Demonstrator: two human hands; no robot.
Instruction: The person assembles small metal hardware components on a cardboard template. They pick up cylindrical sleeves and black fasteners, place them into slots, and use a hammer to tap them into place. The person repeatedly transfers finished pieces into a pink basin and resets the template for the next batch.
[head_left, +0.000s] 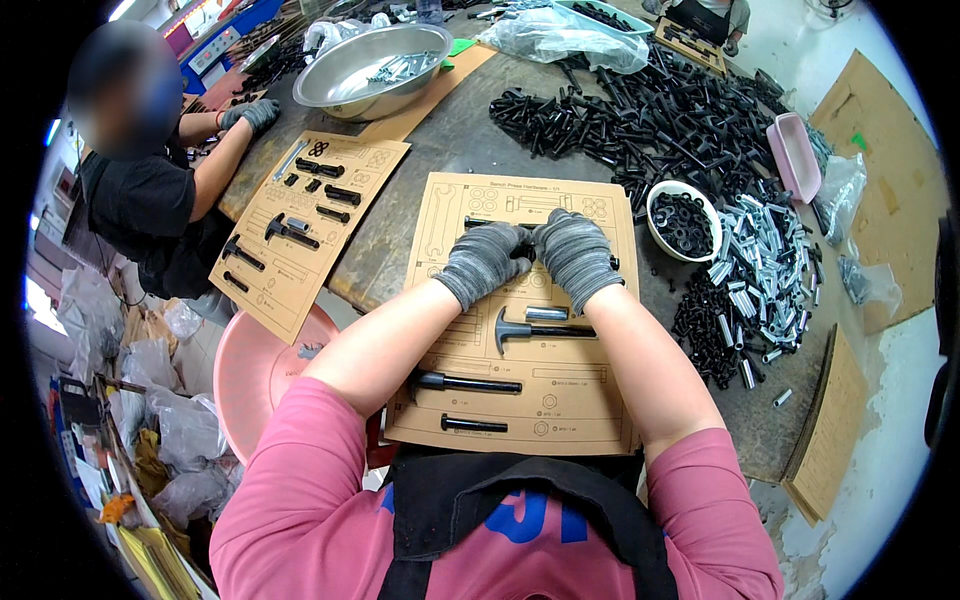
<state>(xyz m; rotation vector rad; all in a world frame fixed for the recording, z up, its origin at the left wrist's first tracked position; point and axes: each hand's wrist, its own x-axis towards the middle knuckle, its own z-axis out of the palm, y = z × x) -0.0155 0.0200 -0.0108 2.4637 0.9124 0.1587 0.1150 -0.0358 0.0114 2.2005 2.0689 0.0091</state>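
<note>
My left hand [488, 262] and my right hand [577, 258], both in grey knitted gloves, meet over the upper part of a brown cardboard sheet [615, 400] printed with hardware outlines. Their fingers are curled in close together; whatever they pinch is mostly hidden. A black rod-like part [482, 223] shows just beyond my left fingers. Lower on the sheet lie a short silver tube [547, 313], a black T-shaped part with a curved crosspiece [540, 330], a long black bolt [470, 382] and a shorter black bolt [474, 425].
Piles of black bolts [640, 120] and silver tubes [765, 270] cover the right side, around a white bowl of black rings [651, 221]. A steel basin [330, 88] stands far left. A co-worker's gloved hand [260, 115] is near another filled sheet [300, 275].
</note>
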